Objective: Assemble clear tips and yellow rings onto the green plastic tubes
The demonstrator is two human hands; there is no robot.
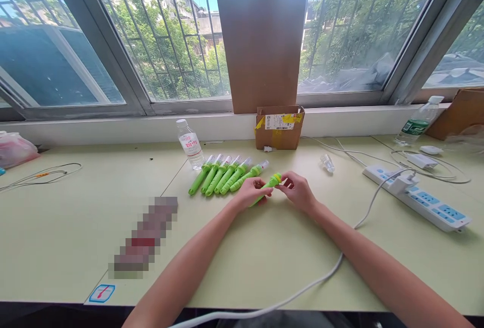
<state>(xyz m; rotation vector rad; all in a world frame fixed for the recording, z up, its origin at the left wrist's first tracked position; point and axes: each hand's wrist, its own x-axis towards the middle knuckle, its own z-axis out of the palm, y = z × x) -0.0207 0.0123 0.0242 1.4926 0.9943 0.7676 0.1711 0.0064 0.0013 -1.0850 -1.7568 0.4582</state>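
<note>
My left hand (251,193) is closed around a slim green plastic tube (270,182), tilted with its yellow-ringed end up to the right. At that end my right hand (297,189) has its fingertips pinched together against the rim; any small part between them is too small to make out. To the left, several similar green tubes with clear caps (217,176) lie side by side in a slanted row. A loose clear plastic cap (327,163) rests on the table to the right of my hands.
A water bottle (191,145) and a small cardboard box (280,128) stand behind the tubes. On the right lie a power strip (419,198) and a second bottle (418,122). A white cable (315,282) crosses under my right forearm. A pixelated object (145,237) lies front left.
</note>
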